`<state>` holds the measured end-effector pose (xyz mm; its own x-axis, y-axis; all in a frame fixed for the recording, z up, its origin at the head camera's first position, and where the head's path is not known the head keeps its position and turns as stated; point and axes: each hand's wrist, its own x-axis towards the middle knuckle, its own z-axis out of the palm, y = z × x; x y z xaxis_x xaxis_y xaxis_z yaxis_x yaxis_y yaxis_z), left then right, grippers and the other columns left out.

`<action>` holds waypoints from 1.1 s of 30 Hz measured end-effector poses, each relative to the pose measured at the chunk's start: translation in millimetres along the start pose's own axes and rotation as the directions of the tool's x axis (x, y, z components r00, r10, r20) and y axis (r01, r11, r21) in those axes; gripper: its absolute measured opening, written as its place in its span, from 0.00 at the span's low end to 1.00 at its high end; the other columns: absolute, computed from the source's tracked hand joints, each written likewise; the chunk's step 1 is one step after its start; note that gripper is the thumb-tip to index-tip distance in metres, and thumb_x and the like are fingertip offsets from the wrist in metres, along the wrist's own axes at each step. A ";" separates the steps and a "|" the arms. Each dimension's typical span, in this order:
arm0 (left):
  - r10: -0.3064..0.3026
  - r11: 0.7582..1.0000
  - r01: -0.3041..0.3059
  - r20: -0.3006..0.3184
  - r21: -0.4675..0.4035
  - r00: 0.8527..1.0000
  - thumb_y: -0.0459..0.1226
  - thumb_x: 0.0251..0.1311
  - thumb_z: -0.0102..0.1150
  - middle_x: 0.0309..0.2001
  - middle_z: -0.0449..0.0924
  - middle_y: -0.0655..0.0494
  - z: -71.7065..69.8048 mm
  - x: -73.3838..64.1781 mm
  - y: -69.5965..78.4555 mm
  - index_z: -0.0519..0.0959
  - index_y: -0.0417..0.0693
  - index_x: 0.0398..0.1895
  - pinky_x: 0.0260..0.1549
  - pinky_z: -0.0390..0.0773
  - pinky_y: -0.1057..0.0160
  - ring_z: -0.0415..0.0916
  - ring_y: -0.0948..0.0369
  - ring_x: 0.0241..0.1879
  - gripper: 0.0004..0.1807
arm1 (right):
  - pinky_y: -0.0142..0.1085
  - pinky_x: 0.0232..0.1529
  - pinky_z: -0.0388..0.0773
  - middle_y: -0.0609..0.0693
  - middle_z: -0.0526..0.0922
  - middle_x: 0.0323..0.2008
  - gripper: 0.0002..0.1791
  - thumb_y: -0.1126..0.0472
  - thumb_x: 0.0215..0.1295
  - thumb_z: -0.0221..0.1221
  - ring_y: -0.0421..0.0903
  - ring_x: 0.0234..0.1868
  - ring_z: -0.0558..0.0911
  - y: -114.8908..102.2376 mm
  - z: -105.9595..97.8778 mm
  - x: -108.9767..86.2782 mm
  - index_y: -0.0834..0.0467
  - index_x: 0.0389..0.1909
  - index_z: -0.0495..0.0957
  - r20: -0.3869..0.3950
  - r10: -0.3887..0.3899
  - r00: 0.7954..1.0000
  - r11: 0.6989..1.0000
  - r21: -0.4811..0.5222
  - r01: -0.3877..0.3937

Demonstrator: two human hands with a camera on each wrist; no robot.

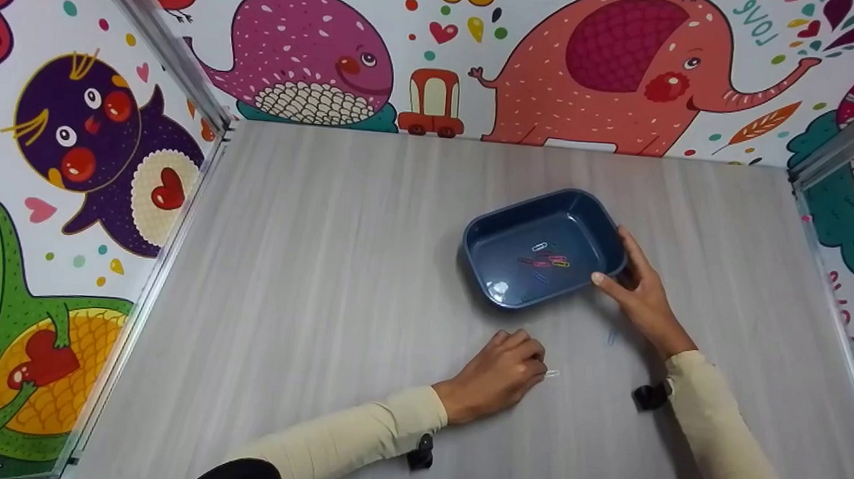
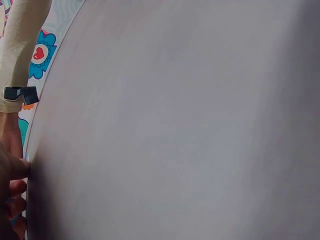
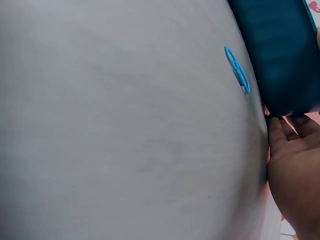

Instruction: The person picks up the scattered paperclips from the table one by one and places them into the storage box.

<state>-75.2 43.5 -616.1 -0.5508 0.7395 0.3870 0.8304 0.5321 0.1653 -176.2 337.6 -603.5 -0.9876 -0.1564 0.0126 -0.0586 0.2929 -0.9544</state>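
My right hand (image 1: 642,300) grips a dark blue plastic container (image 1: 480,281) at its right end, thumb at the near rim and fingers along the outer wall. Several coloured paper clips (image 1: 540,264) lie on the container's floor. In front of it, my left hand (image 1: 496,372) is low over the table with fingers curled, pinching a pale paper clip (image 1: 553,373) that pokes out at the fingertips. A blue paper clip (image 1: 612,336) lies on the table below the right hand; the right wrist view shows this blue clip (image 3: 237,70) beside the container's wall (image 3: 280,55).
A light grey wood-grain table (image 1: 320,262) lies under everything. Printed cartoon panels (image 1: 441,37) stand along its back and both sides, with metal strips (image 1: 146,280) at the edges. Small black cameras are worn at the left wrist (image 1: 421,453) and right wrist (image 1: 650,396).
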 end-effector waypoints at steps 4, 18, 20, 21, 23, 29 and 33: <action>-0.009 1.000 0.009 -0.008 0.004 1.000 0.45 0.78 0.67 0.49 0.84 0.62 -0.2 -0.3 1.3 0.93 0.56 0.44 0.48 0.73 0.64 0.76 0.63 0.52 0.09 | 0.18 0.69 0.62 0.51 0.48 0.90 0.51 0.59 0.79 0.68 0.59 0.88 0.54 0.6 0.0 0.2 0.44 0.91 0.46 0.000 0.008 1.000 1.000 -0.005 -0.008; -0.026 1.000 0.026 -0.043 -0.005 0.999 0.41 0.78 0.67 0.47 0.84 0.61 2.2 0.6 4.2 0.93 0.56 0.39 0.45 0.72 0.62 0.76 0.62 0.49 0.08 | 0.19 0.69 0.63 0.54 0.50 0.89 0.50 0.60 0.79 0.67 0.62 0.86 0.56 1.8 -0.1 1.1 0.45 0.91 0.47 -0.001 -0.013 1.000 1.000 -0.015 0.013; -0.026 1.000 0.026 -0.045 -0.011 0.999 0.40 0.78 0.67 0.47 0.84 0.61 2.0 0.9 4.5 0.93 0.56 0.39 0.45 0.72 0.62 0.76 0.62 0.49 0.08 | 0.19 0.69 0.62 0.54 0.50 0.89 0.51 0.60 0.79 0.67 0.62 0.86 0.56 1.4 -0.1 0.7 0.45 0.91 0.47 -0.005 -0.008 1.000 1.000 -0.026 0.008; -0.025 1.000 0.025 -0.048 -0.010 0.999 0.40 0.78 0.67 0.46 0.84 0.61 2.0 1.1 4.6 0.93 0.56 0.39 0.45 0.72 0.62 0.76 0.62 0.49 0.09 | 0.19 0.69 0.62 0.54 0.50 0.89 0.51 0.59 0.79 0.67 0.61 0.86 0.56 1.1 -0.1 0.4 0.44 0.91 0.47 -0.007 -0.006 1.000 0.999 -0.031 0.006; -0.019 1.000 0.019 -0.054 -0.007 0.998 0.39 0.78 0.66 0.46 0.84 0.61 1.9 1.6 4.6 0.93 0.55 0.39 0.45 0.72 0.62 0.77 0.62 0.49 0.09 | 0.19 0.70 0.62 0.53 0.50 0.89 0.51 0.59 0.79 0.68 0.61 0.87 0.56 0.6 -0.2 0.1 0.44 0.91 0.47 -0.010 -0.001 1.000 0.999 -0.037 0.001; -0.009 1.000 0.009 -0.050 0.008 0.999 0.38 0.81 0.61 0.48 0.85 0.62 3.4 2.5 4.2 0.92 0.55 0.42 0.46 0.73 0.63 0.77 0.62 0.50 0.10 | 0.26 0.74 0.63 0.52 0.50 0.90 0.51 0.59 0.79 0.68 0.60 0.87 0.57 -0.3 -0.2 -0.6 0.43 0.91 0.47 -0.015 0.010 1.000 0.999 -0.038 -0.011; -0.016 0.999 0.017 -0.051 0.034 0.999 0.40 0.82 0.61 0.48 0.84 0.62 5.6 3.1 3.9 0.91 0.55 0.43 0.46 0.73 0.63 0.76 0.63 0.50 0.10 | 0.39 0.81 0.62 0.51 0.49 0.90 0.51 0.58 0.79 0.68 0.60 0.87 0.56 -0.4 -0.2 -0.6 0.43 0.91 0.47 -0.015 0.015 1.000 0.999 -0.049 -0.016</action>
<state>-74.1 50.3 -619.3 -0.5587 0.7094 0.4297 0.8175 0.5584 0.1411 -175.7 337.8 -603.1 -0.9905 -0.1375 0.0029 -0.0501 0.3415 -0.9385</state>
